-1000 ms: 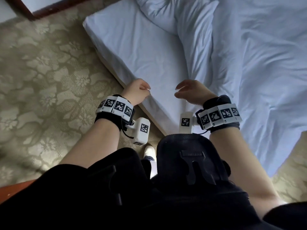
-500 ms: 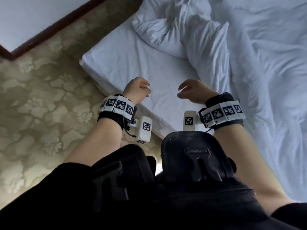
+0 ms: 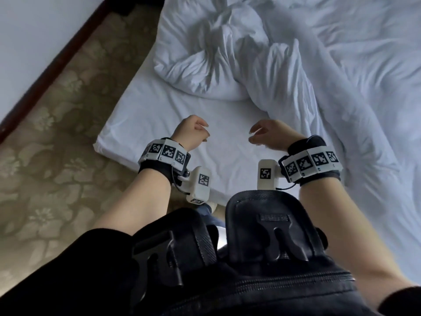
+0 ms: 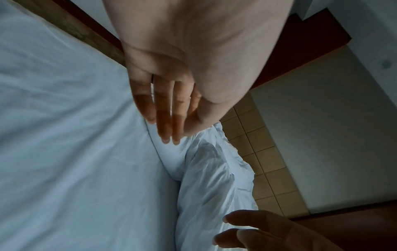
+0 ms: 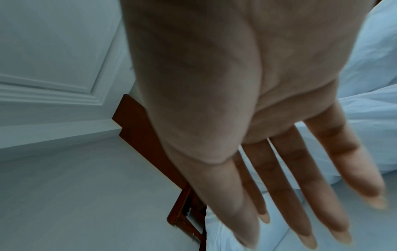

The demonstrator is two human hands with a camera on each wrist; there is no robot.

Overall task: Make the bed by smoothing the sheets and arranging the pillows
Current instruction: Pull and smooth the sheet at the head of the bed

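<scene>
Both hands are hovering empty, fingers relaxed: left hand (image 3: pixel 190 133) and right hand (image 3: pixel 268 135) side by side over the bare sheet (image 3: pixel 159 115), just short of the bunched duvet (image 3: pixel 216 53), probably reaching to spread it.

I can read no words or numbers; my wristbands (image 3: pixel 311 163) carry only black-and-white square marker codes.
</scene>
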